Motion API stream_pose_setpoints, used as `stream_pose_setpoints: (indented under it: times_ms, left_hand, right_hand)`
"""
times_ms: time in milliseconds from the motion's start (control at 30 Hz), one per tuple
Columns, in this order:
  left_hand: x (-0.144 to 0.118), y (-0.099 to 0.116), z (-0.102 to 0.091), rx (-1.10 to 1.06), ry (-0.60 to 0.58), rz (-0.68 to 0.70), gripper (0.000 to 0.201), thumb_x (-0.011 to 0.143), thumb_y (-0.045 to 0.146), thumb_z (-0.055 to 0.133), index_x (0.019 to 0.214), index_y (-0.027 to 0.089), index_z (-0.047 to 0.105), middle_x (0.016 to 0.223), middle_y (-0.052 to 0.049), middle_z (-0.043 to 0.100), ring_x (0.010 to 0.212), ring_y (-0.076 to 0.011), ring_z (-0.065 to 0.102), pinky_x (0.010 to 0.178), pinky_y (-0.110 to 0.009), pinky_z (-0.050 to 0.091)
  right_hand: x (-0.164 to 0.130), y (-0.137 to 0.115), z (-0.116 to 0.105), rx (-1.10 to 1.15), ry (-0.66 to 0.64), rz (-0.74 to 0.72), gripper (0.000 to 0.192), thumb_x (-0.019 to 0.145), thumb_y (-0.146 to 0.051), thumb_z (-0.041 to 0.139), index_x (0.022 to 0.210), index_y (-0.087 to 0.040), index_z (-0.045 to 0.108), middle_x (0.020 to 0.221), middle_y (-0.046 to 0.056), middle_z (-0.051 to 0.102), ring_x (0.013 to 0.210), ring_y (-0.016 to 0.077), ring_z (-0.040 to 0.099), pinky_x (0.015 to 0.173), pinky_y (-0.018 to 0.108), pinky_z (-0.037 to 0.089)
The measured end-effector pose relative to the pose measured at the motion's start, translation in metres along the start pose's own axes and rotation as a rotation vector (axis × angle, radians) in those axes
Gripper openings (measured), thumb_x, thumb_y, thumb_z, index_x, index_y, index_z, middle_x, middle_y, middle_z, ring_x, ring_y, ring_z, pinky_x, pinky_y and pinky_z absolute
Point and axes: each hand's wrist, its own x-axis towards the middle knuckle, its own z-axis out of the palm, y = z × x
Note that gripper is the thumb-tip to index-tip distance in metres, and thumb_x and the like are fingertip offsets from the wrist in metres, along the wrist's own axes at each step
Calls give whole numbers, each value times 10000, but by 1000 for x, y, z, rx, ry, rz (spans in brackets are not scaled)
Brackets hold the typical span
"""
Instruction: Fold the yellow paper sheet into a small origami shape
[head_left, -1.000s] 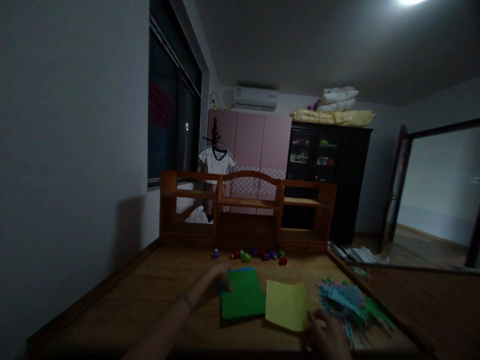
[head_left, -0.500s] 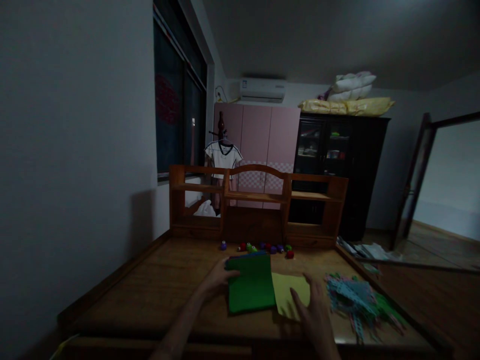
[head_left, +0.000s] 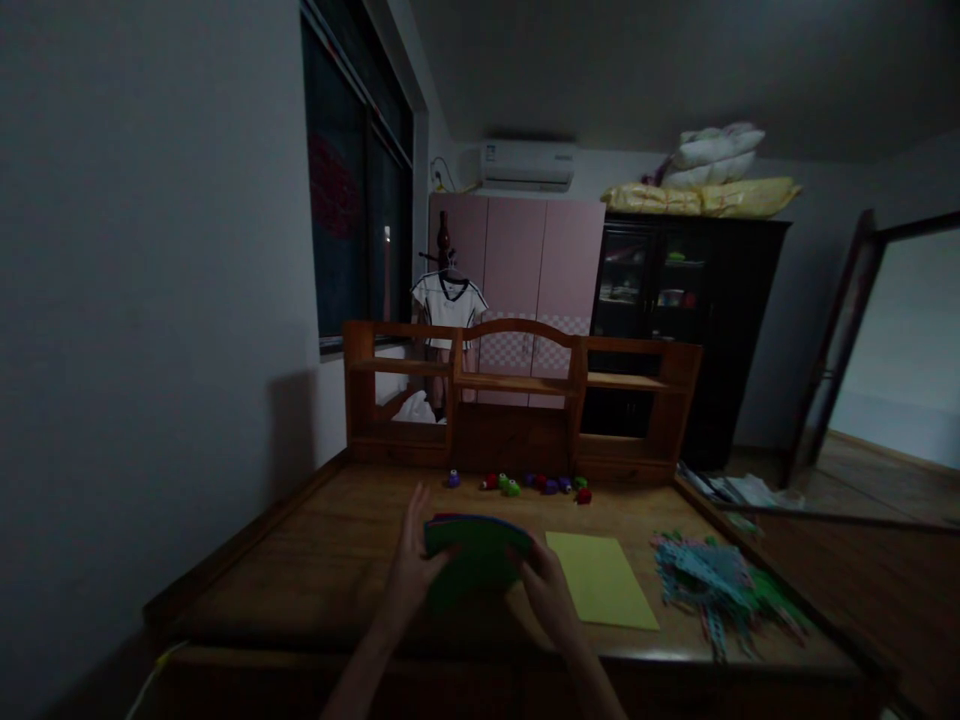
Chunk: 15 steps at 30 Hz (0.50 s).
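Between my two hands is a stack of coloured sheets [head_left: 480, 560], green in front, with thin blue and red edges showing behind its top. The stack is bowed, and its top edge curves upward. My left hand [head_left: 412, 555] grips the left side with the thumb in front and the fingers raised behind. On the right side, my right hand [head_left: 541, 585] pinches the edge, its fingers partly hidden. Just right of that hand, a yellow sheet [head_left: 604, 582] lies flat on the wooden desk [head_left: 300, 570].
A heap of teal, green and pink strips [head_left: 712, 580] lies near the desk's right edge. Several small coloured toys [head_left: 510, 486] line the back, before a wooden shelf unit [head_left: 517, 385]. The wall [head_left: 187, 350] stands close on the left.
My right hand has let go of the yellow sheet, which now lies flat, and moved left onto the green stack. The stack has gone from flat-faced to bowed, held by both hands.
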Motion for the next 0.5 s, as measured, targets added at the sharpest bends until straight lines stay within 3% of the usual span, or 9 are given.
stream_pose_setpoints:
  times_ms: [100, 167, 333, 500]
  left_hand:
    - [-2, -20, -9, -26, -166, -220, 802, 605, 391, 728, 1299, 175, 387, 1206, -144, 542, 1047, -266, 559, 851, -371, 478]
    - [-6, -27, -9, 71, -180, -308, 687, 620, 420, 710, 1209, 150, 482, 1044, -127, 630, 942, -269, 606, 811, -388, 491]
    - [-12, -19, 5, 202, -46, -283, 549, 635, 472, 680, 1060, 148, 556, 1002, -109, 646, 930, -255, 609, 813, -366, 487]
    - [-10, -15, 7, 145, -31, -288, 569, 646, 501, 658, 1062, 133, 538, 1027, -120, 636, 933, -248, 610, 792, -346, 495]
  right_hand:
    - [-4, 3, 3, 107, -42, 46, 406, 785, -429, 575, 1129, -212, 579, 1058, 66, 620, 991, 244, 558, 830, 351, 465]
    - [-3, 3, 6, 162, -35, 79, 484, 778, -433, 584, 1211, -227, 514, 1115, 61, 597, 1032, 241, 543, 856, 361, 457]
    - [2, -4, 12, 233, -3, 100, 523, 797, -431, 559, 1274, -251, 446, 1206, 49, 553, 1106, 229, 507, 918, 365, 429]
    - [3, -4, 13, 228, 23, 108, 543, 781, -443, 572, 1277, -257, 451, 1189, 46, 565, 1096, 236, 516, 895, 366, 446]
